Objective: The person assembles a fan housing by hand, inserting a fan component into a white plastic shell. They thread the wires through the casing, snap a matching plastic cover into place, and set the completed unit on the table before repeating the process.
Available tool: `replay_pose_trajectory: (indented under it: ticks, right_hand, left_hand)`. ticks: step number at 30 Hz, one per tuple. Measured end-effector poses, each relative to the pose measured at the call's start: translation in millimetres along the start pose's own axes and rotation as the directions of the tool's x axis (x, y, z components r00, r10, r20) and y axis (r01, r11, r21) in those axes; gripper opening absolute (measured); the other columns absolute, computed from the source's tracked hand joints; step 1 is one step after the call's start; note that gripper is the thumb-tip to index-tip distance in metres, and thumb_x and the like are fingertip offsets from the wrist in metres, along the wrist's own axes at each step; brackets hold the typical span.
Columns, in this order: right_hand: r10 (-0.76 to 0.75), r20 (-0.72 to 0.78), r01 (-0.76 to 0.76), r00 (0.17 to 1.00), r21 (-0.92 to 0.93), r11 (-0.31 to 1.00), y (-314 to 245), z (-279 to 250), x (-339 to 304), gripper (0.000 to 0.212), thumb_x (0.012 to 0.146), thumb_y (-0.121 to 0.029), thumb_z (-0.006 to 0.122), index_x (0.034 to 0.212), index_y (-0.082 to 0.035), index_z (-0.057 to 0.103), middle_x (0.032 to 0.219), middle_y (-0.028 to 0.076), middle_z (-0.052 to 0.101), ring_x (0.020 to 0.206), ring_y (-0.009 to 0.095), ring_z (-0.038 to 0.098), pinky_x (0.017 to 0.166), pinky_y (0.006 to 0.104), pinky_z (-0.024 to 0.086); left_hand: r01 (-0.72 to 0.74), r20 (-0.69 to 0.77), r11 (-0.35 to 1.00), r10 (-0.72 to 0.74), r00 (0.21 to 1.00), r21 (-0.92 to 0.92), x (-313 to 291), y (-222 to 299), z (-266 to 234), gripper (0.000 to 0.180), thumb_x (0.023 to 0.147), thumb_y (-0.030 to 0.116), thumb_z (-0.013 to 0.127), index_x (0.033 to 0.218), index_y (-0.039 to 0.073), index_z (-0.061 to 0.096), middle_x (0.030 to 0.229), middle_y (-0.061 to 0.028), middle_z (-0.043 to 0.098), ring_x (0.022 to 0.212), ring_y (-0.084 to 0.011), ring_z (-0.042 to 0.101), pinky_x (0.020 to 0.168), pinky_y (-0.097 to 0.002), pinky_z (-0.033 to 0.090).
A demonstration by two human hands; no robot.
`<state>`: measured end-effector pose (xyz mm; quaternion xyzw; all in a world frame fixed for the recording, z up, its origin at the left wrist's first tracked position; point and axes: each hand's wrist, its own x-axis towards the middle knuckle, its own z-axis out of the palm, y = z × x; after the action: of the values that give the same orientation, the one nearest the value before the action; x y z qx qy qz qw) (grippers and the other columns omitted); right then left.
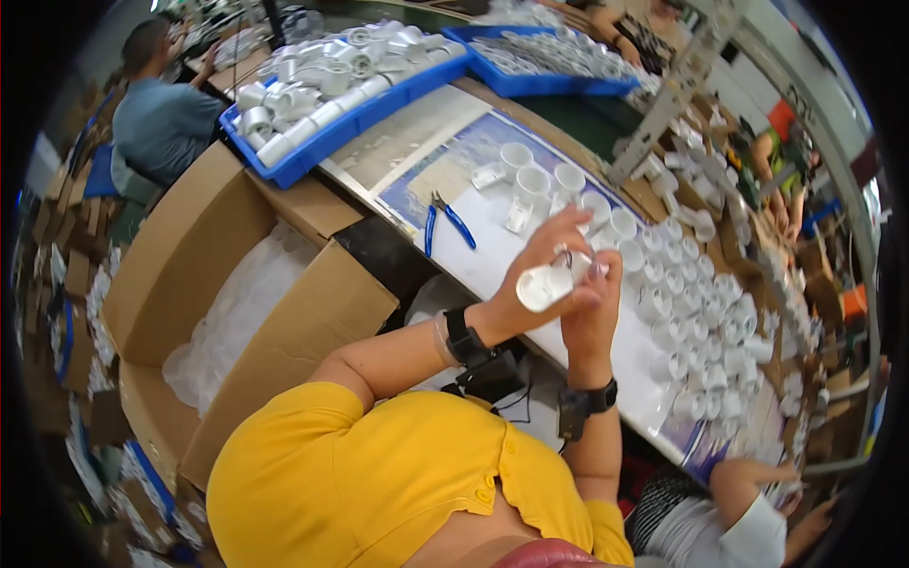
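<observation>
Above the white worktable, a white cylindrical housing (545, 288) is held between my two hands, its round hollow end tilted down to the left. My left hand (523, 276) wraps round it with closed fingers. Opposite, my right hand (593, 324) pinches its far side with thumb and fingertips; a small shiny part there is too small to name. Close beyond the hands stand several white cup-shaped housings (532, 182). Blue-handled nippers (449, 225) lie on the table to the left, jaws pointing away.
Rows of white housings (696, 322) fill the table's right side. A blue tray (379, 97) of white cylindrical parts and another blue tray (540, 83) stand at the back. An open cardboard box (166, 260) with clear plastic bags sits at left. A metal post (677, 90) rises beyond; people work nearby.
</observation>
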<state>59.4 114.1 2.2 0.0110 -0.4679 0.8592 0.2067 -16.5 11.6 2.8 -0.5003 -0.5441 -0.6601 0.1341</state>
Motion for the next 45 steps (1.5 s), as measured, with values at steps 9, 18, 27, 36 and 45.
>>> replay_pose_trajectory:
  ticks: [9, 18, 27, 36, 45]
  right_hand:
    - [-0.173, 0.151, 0.212, 0.973, -0.303, 0.929, -45, -12, 0, 0.034, 0.087, -0.018, 0.060, 0.115, -0.009, 0.043, 0.123, 0.014, 0.054, 0.113, 0.022, 0.053, 0.097, 0.0336, 0.042]
    - [-0.335, 0.221, 0.397, 0.916, -0.616, 0.680, -46, 18, 8, 0.040, 0.090, -0.021, 0.059, 0.124, -0.003, 0.046, 0.129, 0.015, 0.051, 0.114, 0.023, 0.052, 0.098, 0.0349, 0.040]
    - [-0.361, 0.078, 0.356, 0.929, -0.450, 0.819, -62, -10, -12, 0.024, 0.097, -0.015, 0.047, 0.117, -0.003, 0.050, 0.117, 0.012, 0.057, 0.103, 0.019, 0.055, 0.091, 0.0304, 0.043]
    - [-0.344, -0.183, 0.224, 0.921, -0.473, 0.852, -65, -53, -35, 0.011, 0.096, -0.009, 0.044, 0.101, -0.002, 0.052, 0.090, 0.008, 0.055, 0.081, 0.014, 0.051, 0.075, 0.0285, 0.044]
    - [-0.325, -0.286, 0.113, 0.902, -0.568, 0.815, -64, -55, -38, 0.011, 0.096, -0.011, 0.046, 0.099, -0.002, 0.051, 0.086, 0.006, 0.053, 0.079, 0.012, 0.051, 0.075, 0.0254, 0.043]
  left_hand:
    - [0.411, 0.490, 0.854, -0.223, 0.843, -0.318, 15, 43, -48, 0.090, 0.069, 0.029, 0.082, 0.138, 0.003, 0.031, 0.124, -0.0220, 0.052, 0.117, -0.0323, 0.051, 0.098, -0.0363, 0.040]
    - [0.712, 0.619, 0.702, -0.549, 0.562, -0.023, 12, 34, -80, 0.057, 0.090, 0.033, 0.060, 0.133, 0.001, 0.041, 0.092, -0.0076, 0.061, 0.072, -0.0148, 0.060, 0.065, -0.0295, 0.049]
    - [0.641, -0.340, 0.764, -0.585, 0.737, 0.075, 115, -54, -272, 0.032, 0.092, 0.034, 0.049, 0.090, 0.003, 0.055, 0.076, -0.0041, 0.052, 0.065, -0.0143, 0.054, 0.058, -0.0307, 0.049]
    - [0.603, -0.519, 0.106, -0.407, 0.751, 0.790, 189, -201, -470, 0.048, 0.083, 0.038, 0.050, 0.108, -0.002, 0.064, 0.112, -0.0292, 0.059, 0.103, -0.0370, 0.061, 0.088, -0.0434, 0.048]
    - [0.597, -0.586, -0.177, -0.534, 0.610, 0.783, 200, -228, -475, 0.045, 0.085, 0.033, 0.049, 0.109, -0.001, 0.064, 0.115, -0.0223, 0.061, 0.107, -0.0356, 0.059, 0.092, -0.0427, 0.046]
